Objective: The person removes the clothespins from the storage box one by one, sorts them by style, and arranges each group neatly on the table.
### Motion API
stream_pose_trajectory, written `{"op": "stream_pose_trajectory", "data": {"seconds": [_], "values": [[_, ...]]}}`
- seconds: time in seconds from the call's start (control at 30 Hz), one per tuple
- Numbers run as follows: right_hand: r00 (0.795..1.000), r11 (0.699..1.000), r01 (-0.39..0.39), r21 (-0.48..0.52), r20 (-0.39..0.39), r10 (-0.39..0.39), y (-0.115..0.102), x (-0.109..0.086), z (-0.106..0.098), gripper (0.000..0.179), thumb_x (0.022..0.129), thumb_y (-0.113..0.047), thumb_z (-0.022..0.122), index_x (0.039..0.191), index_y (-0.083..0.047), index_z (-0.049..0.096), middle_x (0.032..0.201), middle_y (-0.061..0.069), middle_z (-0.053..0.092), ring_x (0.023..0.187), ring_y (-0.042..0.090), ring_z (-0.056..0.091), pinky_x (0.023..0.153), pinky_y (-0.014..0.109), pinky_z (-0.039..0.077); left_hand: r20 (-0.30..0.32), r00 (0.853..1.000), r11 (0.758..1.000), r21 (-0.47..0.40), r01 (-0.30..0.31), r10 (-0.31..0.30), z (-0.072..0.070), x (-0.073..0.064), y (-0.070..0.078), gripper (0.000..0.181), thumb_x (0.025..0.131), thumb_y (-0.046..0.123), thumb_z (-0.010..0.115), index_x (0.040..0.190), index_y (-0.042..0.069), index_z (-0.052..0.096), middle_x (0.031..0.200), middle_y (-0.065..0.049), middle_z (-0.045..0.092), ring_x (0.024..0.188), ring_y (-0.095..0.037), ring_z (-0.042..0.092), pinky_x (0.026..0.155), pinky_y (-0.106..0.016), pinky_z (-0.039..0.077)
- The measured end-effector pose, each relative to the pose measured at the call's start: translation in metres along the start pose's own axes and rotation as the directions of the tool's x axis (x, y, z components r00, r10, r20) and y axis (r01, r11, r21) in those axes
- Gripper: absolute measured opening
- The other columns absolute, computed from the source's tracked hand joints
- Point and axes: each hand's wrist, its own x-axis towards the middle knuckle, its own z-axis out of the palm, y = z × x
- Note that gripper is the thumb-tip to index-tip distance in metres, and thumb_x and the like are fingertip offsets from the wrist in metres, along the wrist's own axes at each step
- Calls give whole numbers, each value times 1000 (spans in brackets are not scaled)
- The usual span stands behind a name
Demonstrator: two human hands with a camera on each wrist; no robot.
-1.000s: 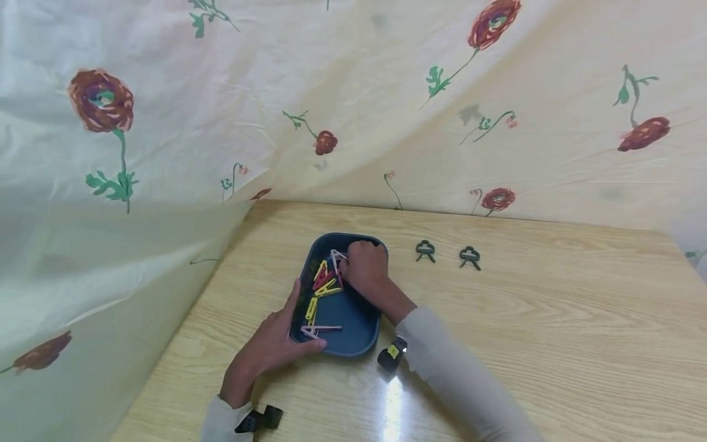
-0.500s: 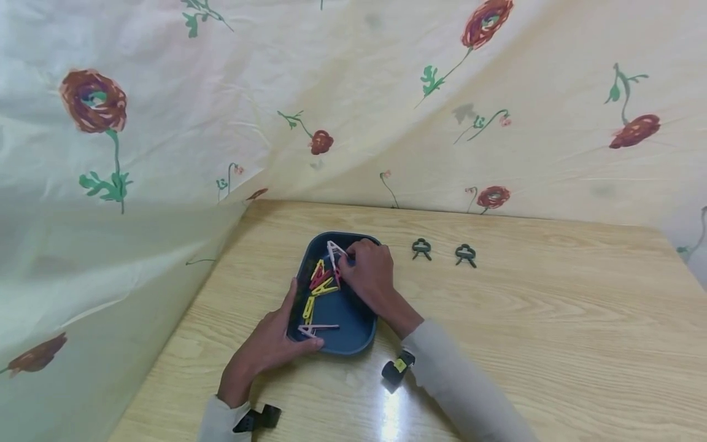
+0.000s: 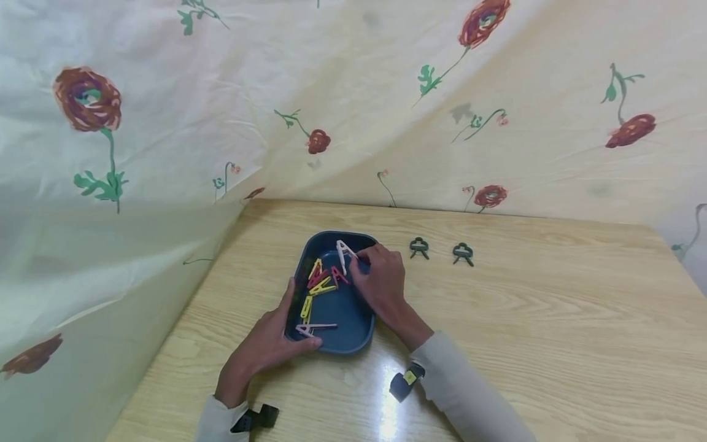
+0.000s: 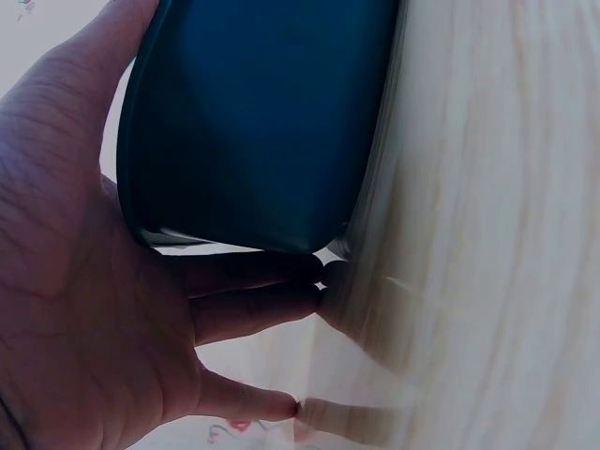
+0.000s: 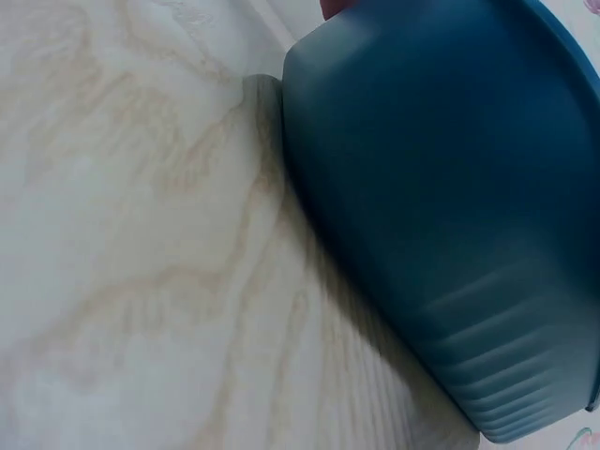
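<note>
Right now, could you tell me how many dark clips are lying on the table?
2. The first dark clip lies right of the blue box; the second dark clip lies farther right. Both show fully.

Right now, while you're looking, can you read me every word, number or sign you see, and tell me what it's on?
There are none that I can read.
Tray: no writing shows.
Yellow pegs and dark clips: too small to tell.
Yellow patch at the right wrist: too small to tell if anything is written.
Cloth: only flower pictures, no words.
</note>
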Motion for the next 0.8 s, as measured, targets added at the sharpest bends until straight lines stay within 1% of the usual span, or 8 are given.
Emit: {"op": "stream_pose_trajectory", "data": {"seconds": [0.2, 0.33, 0.53, 0.73, 0.8], "values": [[999, 999, -31, -9, -25, 30, 5, -2, -4, 13, 86, -13, 75, 87, -1, 73, 81, 10, 68, 73, 23, 64, 74, 42, 47, 0, 1000, 1000, -1, -1, 1, 0, -1, 1, 123, 77, 56, 80, 161, 25, -3, 153, -19, 40, 128, -35, 48, 105, -58, 38], [998, 999, -50, -3, -47, 50, 12, -3, -10, 14, 88, -14, 73, 89, 0, 73, 82, 11, 67, 73, 24, 63, 73, 41, 46, -4, 1000, 1000, 0, -2, 2, 1, -1, 1, 123, 76, 58, 80, 161, 25, -3, 150, -19, 43, 125, -34, 50, 104, -57, 39], [992, 999, -44, 15, -118, 46, 28, -7, -20, 10, 85, -10, 71, 82, 0, 70, 78, 13, 66, 71, 27, 62, 72, 45, 43, -3, 1000, 1000, -15, -2, 2, 3, 1, 0, 124, 75, 57, 81, 161, 26, -3, 146, -17, 47, 121, -30, 52, 102, -56, 41], [984, 997, -71, 3, -165, 70, 44, -11, -26, 10, 81, -8, 70, 75, -1, 66, 72, 12, 62, 67, 27, 57, 70, 48, 41, 1, 1000, 1000, -14, -8, 8, 1, 0, 0, 124, 75, 58, 80, 161, 24, -3, 146, -18, 48, 121, -31, 52, 101, -56, 42], [983, 996, -83, -13, -164, 79, 49, -13, -28, 11, 81, -8, 70, 75, -1, 65, 71, 11, 60, 66, 27, 56, 70, 47, 41, 1, 1000, 1000, -9, -11, 11, 0, 0, 0, 124, 76, 59, 79, 161, 23, -3, 146, -19, 47, 122, -32, 52, 101, -56, 42]]}}
